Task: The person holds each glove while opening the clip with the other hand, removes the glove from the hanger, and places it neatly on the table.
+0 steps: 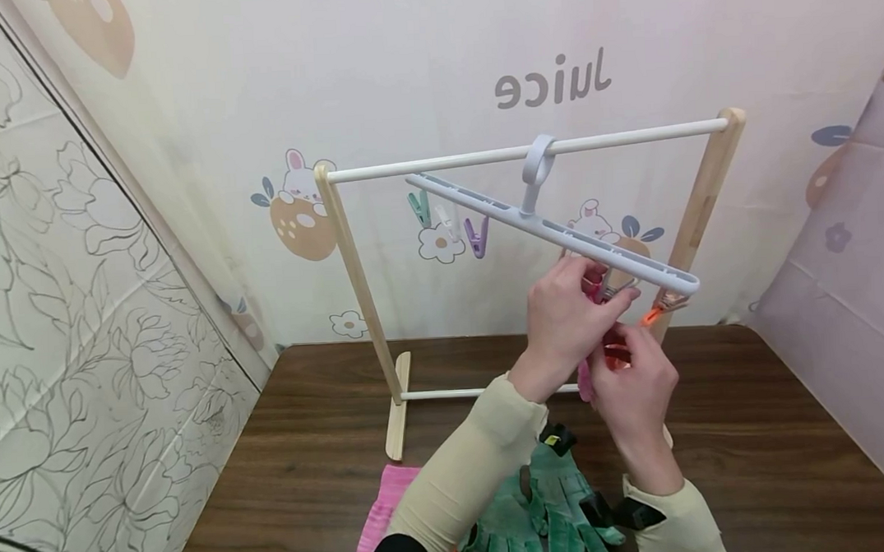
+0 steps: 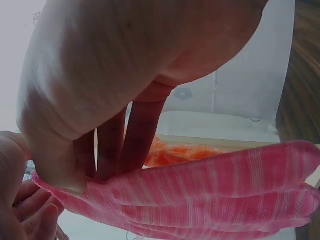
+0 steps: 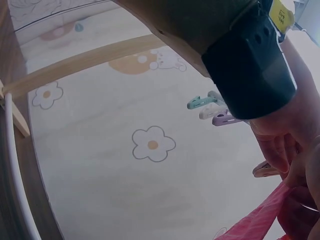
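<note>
A pink striped glove (image 2: 210, 195) hangs below a white hanger (image 1: 559, 234). My left hand (image 1: 562, 312) pinches its cuff, thumb against fingers, just under the hanger's right half. Close beside it, my right hand (image 1: 635, 375) has curled fingers on the cuff's edge; the exact contact is partly hidden. A clothes peg (image 1: 620, 283) shows at my left thumb, mostly covered by the fingers. Toward the hanger's right end is an orange peg (image 1: 651, 316). Orange knitted fabric (image 2: 182, 152) appears behind the pink glove in the left wrist view.
The hanger hooks over the white rail of a wooden rack (image 1: 353, 272). Teal, white and purple pegs (image 1: 477, 237) hang at its left half. Green gloves (image 1: 563, 501) and a pink glove (image 1: 389, 505) lie on the brown table (image 1: 294, 455), with orange fabric beneath the green.
</note>
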`<state>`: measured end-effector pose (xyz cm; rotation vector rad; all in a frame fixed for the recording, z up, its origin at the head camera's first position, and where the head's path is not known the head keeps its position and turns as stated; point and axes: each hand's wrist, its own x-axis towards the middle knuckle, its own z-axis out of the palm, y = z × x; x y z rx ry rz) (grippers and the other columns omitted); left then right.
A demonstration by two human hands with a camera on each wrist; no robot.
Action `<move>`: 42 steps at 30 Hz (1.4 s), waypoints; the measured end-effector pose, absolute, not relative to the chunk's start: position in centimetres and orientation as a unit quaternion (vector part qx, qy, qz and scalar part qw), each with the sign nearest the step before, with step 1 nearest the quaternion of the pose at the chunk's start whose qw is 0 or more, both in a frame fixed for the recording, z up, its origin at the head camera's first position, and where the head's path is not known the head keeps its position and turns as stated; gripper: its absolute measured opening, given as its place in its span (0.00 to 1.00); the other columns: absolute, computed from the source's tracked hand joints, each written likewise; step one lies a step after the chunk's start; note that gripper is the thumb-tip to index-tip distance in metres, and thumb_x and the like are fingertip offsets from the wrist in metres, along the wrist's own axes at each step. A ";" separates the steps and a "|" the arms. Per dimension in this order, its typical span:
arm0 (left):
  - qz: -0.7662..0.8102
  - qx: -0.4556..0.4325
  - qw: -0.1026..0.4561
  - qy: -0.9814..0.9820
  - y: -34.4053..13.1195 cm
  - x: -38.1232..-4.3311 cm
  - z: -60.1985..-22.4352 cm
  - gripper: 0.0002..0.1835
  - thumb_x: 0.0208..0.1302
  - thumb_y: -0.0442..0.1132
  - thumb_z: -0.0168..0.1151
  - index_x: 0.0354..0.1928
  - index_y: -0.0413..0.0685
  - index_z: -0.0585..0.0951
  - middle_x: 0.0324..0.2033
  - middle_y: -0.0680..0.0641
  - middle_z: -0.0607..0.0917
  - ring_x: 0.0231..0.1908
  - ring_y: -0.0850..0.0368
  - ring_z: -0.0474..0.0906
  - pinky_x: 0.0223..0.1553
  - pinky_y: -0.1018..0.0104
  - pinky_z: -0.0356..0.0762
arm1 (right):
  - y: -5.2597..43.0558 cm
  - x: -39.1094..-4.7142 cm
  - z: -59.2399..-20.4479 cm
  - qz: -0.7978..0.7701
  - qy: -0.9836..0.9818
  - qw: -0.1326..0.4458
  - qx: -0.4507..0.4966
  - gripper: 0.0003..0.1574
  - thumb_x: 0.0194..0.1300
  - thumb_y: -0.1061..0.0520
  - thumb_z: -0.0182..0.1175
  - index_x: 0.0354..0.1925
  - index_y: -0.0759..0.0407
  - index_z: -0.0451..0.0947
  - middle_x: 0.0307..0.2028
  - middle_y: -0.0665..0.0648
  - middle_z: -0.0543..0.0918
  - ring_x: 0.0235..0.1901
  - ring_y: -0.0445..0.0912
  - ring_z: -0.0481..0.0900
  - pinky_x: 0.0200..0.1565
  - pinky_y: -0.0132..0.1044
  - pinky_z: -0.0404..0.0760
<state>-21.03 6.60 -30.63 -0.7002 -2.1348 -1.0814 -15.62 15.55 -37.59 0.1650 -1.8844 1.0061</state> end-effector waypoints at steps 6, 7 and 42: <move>-0.407 -0.270 0.325 -0.810 6.5 -21.0 -30.7 0.15 0.59 0.50 0.72 0.43 0.52 0.81 0.26 0.58 0.79 0.26 0.71 0.69 0.28 0.84 0.67 | 15.6 -15.5 -37.7 0.419 -0.771 0.476 0.067 0.10 0.60 0.67 0.65 0.41 0.70 0.81 0.34 0.65 0.84 0.33 0.56 0.83 0.44 0.16 0.71; -0.407 -0.272 0.327 -0.808 6.5 -21.0 -30.7 0.14 0.60 0.50 0.72 0.42 0.52 0.81 0.25 0.58 0.79 0.26 0.71 0.69 0.28 0.84 0.66 | 15.6 -15.5 -37.7 0.419 -0.772 0.474 0.067 0.10 0.61 0.67 0.65 0.42 0.70 0.81 0.34 0.65 0.84 0.33 0.56 0.83 0.44 0.16 0.71; -0.402 -0.309 0.351 -0.787 5.9 -21.7 -30.4 0.08 0.60 0.44 0.71 0.32 0.50 0.82 0.23 0.55 0.80 0.26 0.69 0.73 0.30 0.84 0.66 | 16.3 -15.3 -38.9 0.444 -0.774 0.450 0.032 0.10 0.60 0.66 0.65 0.42 0.68 0.83 0.37 0.63 0.86 0.35 0.23 0.74 0.40 0.16 0.73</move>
